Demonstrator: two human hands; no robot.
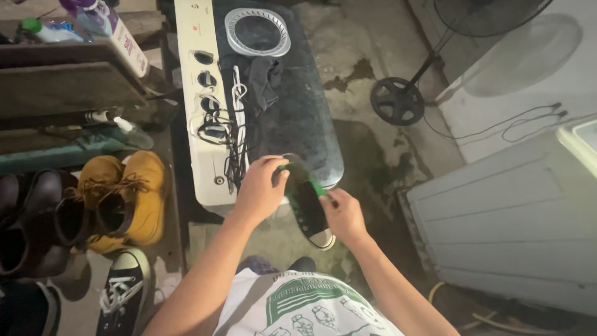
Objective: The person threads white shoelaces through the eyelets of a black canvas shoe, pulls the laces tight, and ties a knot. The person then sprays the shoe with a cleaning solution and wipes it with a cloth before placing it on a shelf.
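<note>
one black sneaker [309, 208] with a white toe cap is held between two hands over the near end of a washer [205, 99]. the left hand [260, 190] is clenched over the heel end of the sneaker, fingers curled round its rim. the right hand [344, 214] is closed on the sneaker's side, where a green strip [317, 186] is pinched at the fingertips. the sneaker is tilted, toe towards the person, just beyond the washer's front edge.

on the washer lid, one dark cloth [264, 78] is laid, and beside it one white lace [237, 93] and a tangle of black laces [233, 146] are spread; their number cannot be told. one round white grille [257, 31] is placed at the far end. a row of knobs [208, 81] is seen along the panel.

to the left, two tan boots [121, 193] are stood side by side, and dark brown boots [31, 218] are set next to them. one black sneaker with white laces [124, 289] is seen on the floor below. two bottles [93, 25] are kept on a shelf. one fan base [397, 101] is stood on the wet concrete, well apart from the hands.
</note>
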